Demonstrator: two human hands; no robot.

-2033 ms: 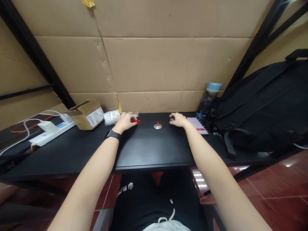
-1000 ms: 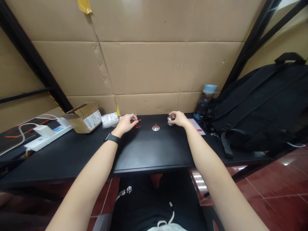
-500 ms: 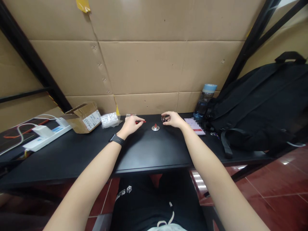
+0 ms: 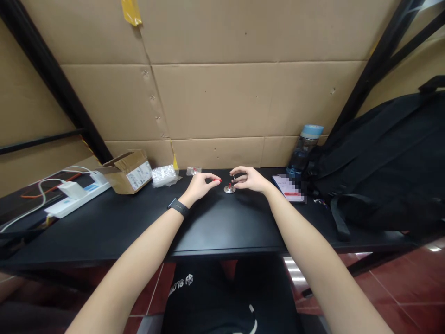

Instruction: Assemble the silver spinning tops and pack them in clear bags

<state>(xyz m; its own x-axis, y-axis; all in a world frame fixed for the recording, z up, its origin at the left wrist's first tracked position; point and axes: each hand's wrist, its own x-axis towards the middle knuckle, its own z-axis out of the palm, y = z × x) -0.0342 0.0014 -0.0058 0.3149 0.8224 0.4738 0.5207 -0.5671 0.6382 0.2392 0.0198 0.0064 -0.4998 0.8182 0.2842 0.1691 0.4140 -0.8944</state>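
Black tabletop [image 4: 225, 227], metal disc [image 4: 228, 190] on it, cardboard box [image 4: 121, 178], phone [image 4: 285, 184], bottle [image 4: 299, 155].

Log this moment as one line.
left hand: pinching red bit | right hand: holding thin metal piece | disc: on table by both hands, red loop atop

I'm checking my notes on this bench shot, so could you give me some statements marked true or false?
1. The left hand pinches a small red piece. True.
2. The right hand grips the bottle. False: the right hand holds a small metal piece; the bottle stands by the backpack.
3. A silver disc lies on the table. True.
4. The watch is on the right wrist. False: the watch is on the left wrist.
5. The cardboard box carries a white label. True.
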